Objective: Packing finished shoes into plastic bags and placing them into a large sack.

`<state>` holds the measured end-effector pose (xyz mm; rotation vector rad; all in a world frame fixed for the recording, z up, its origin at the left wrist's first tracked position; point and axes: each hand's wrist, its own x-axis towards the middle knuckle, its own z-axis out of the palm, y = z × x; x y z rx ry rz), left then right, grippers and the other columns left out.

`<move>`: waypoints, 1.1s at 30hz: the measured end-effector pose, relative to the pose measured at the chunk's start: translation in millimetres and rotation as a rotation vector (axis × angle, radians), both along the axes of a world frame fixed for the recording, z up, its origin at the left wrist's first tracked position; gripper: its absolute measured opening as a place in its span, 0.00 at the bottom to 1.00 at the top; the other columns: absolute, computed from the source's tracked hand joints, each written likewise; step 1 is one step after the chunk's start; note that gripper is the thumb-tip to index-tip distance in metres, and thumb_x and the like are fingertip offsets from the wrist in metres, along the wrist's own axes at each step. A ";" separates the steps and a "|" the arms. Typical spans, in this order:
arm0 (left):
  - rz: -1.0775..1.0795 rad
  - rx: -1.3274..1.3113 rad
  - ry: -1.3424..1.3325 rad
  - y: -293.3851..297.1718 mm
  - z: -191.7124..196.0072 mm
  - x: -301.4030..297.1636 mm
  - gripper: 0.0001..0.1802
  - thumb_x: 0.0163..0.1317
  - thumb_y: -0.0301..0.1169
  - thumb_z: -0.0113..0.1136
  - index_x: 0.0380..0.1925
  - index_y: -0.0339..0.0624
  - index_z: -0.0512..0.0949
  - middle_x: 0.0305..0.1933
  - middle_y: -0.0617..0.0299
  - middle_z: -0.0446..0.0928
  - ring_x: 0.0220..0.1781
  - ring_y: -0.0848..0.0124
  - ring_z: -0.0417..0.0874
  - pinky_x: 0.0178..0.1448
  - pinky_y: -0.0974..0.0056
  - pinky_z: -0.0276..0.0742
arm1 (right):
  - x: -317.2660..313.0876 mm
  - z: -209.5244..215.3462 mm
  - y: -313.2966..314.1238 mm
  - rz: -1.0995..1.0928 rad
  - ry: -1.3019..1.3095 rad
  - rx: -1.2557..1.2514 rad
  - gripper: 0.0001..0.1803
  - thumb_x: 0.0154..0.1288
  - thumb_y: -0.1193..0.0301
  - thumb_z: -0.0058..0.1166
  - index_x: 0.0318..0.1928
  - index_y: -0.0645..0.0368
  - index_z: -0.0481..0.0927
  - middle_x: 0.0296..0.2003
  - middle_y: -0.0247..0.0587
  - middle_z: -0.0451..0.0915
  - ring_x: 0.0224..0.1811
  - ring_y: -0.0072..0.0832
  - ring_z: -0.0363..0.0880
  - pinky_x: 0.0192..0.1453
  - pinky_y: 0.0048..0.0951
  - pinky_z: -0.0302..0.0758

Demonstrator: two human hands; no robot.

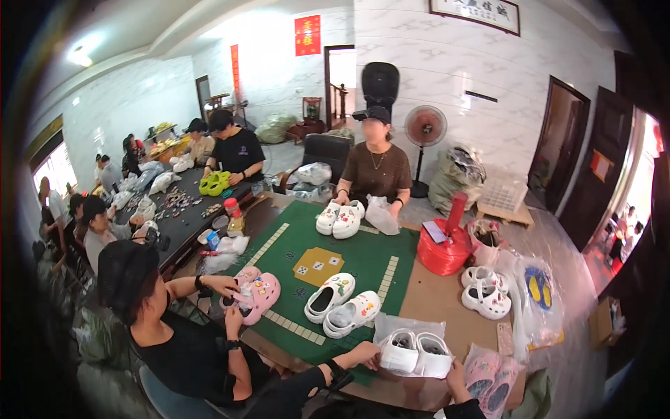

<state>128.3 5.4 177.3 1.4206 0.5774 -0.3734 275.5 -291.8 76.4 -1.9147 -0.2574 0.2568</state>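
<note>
A pair of white clogs (pixel 433 362) stands side by side at the table's near edge, heels toward me. My left hand (pixel 361 355) grips its left side with closed fingers. At its right side my right hand (pixel 458 383) is closed against the other clog, fingertips partly hidden. A clear plastic bag (pixel 419 328) shows behind the pair; whether the clogs are inside it I cannot tell. Beyond lie white clogs with colourful charms (pixel 354 313). Pink clogs in clear plastic (pixel 494 377) are right of my right hand.
On my left, a person handles pink charm-covered clogs (pixel 262 297). Across the green table mat (pixel 293 223), another holds white clogs (pixel 340 218) and a plastic bag. A red plastic-wrapped container (pixel 444 248), decorated white clogs (pixel 486 300) and bagged blue-yellow shoes (pixel 539 288) are at the right.
</note>
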 end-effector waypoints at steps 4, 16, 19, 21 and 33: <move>0.099 -0.274 0.007 -0.4 1.4 -7.4 0.19 0.56 0.39 0.45 0.26 0.30 0.74 0.26 0.52 0.77 0.24 0.66 0.79 0.27 0.69 0.74 | 2.3 43.7 12.6 -0.041 0.227 0.099 0.12 0.60 0.74 0.40 0.20 0.65 0.68 0.13 0.40 0.69 0.10 0.27 0.68 0.10 0.28 0.63; 0.239 -0.484 0.065 -5.1 -6.0 -22.6 0.16 0.58 0.38 0.45 0.28 0.34 0.71 0.28 0.55 0.75 0.28 0.69 0.77 0.31 0.70 0.74 | -7.3 112.2 34.7 -0.046 0.167 0.030 0.13 0.60 0.71 0.42 0.22 0.65 0.70 0.11 0.38 0.69 0.08 0.25 0.66 0.09 0.26 0.60; 0.235 -0.773 -0.021 10.2 -37.4 -16.6 0.16 0.58 0.38 0.46 0.28 0.33 0.71 0.29 0.54 0.74 0.28 0.69 0.77 0.31 0.70 0.74 | 7.9 102.6 30.5 0.016 -0.006 -0.096 0.15 0.62 0.69 0.39 0.21 0.63 0.69 0.11 0.37 0.68 0.08 0.25 0.66 0.10 0.25 0.61; 0.271 -0.850 -0.106 7.2 -44.2 -19.6 0.16 0.58 0.38 0.46 0.28 0.33 0.71 0.27 0.53 0.74 0.27 0.68 0.77 0.30 0.68 0.74 | 12.6 114.0 35.6 0.053 0.143 0.083 0.15 0.60 0.68 0.39 0.19 0.62 0.70 0.11 0.35 0.66 0.10 0.23 0.64 0.11 0.24 0.59; -0.057 -0.405 0.174 12.9 57.1 -9.7 0.11 0.58 0.37 0.39 0.30 0.40 0.64 0.20 0.58 0.71 0.18 0.69 0.71 0.22 0.70 0.63 | 9.4 165.8 56.7 -0.034 0.073 -0.092 0.14 0.58 0.69 0.44 0.20 0.65 0.69 0.12 0.40 0.70 0.11 0.24 0.68 0.15 0.26 0.64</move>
